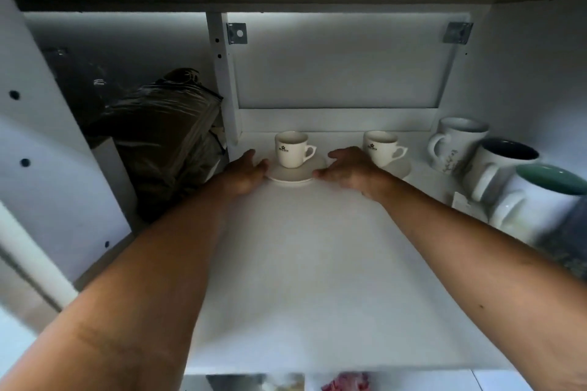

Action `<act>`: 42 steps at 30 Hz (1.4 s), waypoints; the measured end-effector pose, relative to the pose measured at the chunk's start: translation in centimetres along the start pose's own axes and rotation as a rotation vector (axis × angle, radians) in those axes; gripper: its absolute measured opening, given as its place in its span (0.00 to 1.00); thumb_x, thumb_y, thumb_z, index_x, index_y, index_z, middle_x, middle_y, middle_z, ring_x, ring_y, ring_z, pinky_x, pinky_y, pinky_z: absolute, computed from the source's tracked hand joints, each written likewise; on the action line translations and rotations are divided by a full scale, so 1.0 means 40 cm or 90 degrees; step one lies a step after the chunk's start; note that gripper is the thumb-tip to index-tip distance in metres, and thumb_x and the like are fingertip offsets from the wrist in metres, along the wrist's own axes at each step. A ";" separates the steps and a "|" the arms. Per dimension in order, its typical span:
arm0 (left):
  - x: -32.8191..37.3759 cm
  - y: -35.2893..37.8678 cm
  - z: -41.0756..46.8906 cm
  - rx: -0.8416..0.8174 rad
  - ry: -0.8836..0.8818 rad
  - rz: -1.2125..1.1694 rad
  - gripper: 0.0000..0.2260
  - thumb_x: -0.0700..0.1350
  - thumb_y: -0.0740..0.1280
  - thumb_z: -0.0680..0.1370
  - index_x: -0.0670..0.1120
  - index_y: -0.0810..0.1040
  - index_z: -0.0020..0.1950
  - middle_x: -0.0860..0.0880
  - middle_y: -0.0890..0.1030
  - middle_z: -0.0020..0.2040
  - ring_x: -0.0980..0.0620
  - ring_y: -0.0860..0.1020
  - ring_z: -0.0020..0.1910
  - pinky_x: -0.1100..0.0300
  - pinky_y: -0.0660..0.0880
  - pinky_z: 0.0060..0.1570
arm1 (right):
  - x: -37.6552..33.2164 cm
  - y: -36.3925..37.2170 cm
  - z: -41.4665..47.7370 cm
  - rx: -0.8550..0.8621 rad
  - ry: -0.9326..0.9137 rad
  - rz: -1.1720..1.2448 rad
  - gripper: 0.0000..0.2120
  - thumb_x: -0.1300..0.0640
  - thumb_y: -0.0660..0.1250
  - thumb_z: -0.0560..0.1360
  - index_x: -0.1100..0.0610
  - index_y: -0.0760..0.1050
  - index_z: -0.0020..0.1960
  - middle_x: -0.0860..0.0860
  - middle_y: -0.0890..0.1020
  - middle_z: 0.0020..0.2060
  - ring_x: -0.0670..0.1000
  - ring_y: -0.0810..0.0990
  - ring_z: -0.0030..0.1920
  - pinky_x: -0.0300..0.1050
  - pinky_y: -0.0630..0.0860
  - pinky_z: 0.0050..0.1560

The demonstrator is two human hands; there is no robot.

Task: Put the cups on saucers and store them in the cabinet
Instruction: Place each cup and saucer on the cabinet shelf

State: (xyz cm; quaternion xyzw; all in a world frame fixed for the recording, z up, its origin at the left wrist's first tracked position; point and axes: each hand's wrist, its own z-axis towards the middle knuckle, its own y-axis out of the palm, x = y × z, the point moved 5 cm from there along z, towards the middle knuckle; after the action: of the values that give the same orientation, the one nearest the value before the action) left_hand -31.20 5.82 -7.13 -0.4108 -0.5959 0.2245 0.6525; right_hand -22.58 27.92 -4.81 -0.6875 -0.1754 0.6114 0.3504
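Left hand (244, 174) and right hand (352, 168) spread, fingertips touching saucer (295, 175) rim. Uneven shove may tip its cup (291, 149) or strike neighbouring cup (381, 147).

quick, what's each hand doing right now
Left hand: open, fingertips touching the left rim of the saucer, thumb lifted off it.
Right hand: open, fingertips touching that saucer's right rim, thumb lifted.

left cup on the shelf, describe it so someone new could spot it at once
On the white cabinet shelf, look at the back, just right of the upright divider. Two small white logo cups stand there on saucers. This is the left cup, whose saucer the left hand and right hand touch at its rim; the right cup stands nearer the bigger mugs.
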 end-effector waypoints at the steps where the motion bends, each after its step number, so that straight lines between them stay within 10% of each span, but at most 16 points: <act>1: 0.001 0.002 -0.017 0.008 0.002 0.000 0.31 0.63 0.54 0.81 0.52 0.53 0.80 0.47 0.57 0.80 0.45 0.58 0.77 0.57 0.58 0.71 | -0.009 -0.006 -0.025 0.012 -0.040 -0.060 0.37 0.44 0.77 0.69 0.56 0.70 0.73 0.54 0.78 0.65 0.53 0.78 0.62 0.44 0.75 0.62; 11: 0.021 0.012 -0.224 0.094 0.042 0.212 0.31 0.69 0.49 0.76 0.59 0.52 0.77 0.46 0.61 0.76 0.41 0.57 0.75 0.42 0.58 0.72 | 0.018 -0.007 -0.215 -0.039 -0.045 -0.294 0.49 0.25 0.65 0.66 0.45 0.53 0.80 0.54 0.54 0.80 0.58 0.48 0.79 0.57 0.55 0.76; 16: 0.076 -0.005 -0.401 0.013 0.117 0.310 0.33 0.69 0.48 0.77 0.60 0.43 0.78 0.50 0.45 0.81 0.46 0.43 0.79 0.43 0.44 0.76 | -0.014 -0.028 -0.372 -0.092 -0.017 -0.380 0.53 0.20 0.59 0.63 0.41 0.46 0.80 0.54 0.45 0.81 0.58 0.39 0.79 0.63 0.42 0.75; 42: 0.475 -0.443 -1.178 -0.148 0.264 0.306 0.37 0.75 0.34 0.71 0.61 0.39 0.78 0.51 0.37 0.80 0.45 0.31 0.76 0.41 0.37 0.74 | -0.366 -0.564 -1.280 -0.144 0.178 -0.350 0.56 0.17 0.54 0.62 0.42 0.40 0.80 0.52 0.38 0.80 0.57 0.33 0.78 0.68 0.38 0.73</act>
State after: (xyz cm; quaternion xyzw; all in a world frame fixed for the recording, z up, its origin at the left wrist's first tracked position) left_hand 14.23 -1.90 20.65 -0.6479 -0.3581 0.2143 0.6372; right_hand 28.19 20.05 21.75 -0.7262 -0.3715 0.3702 0.4445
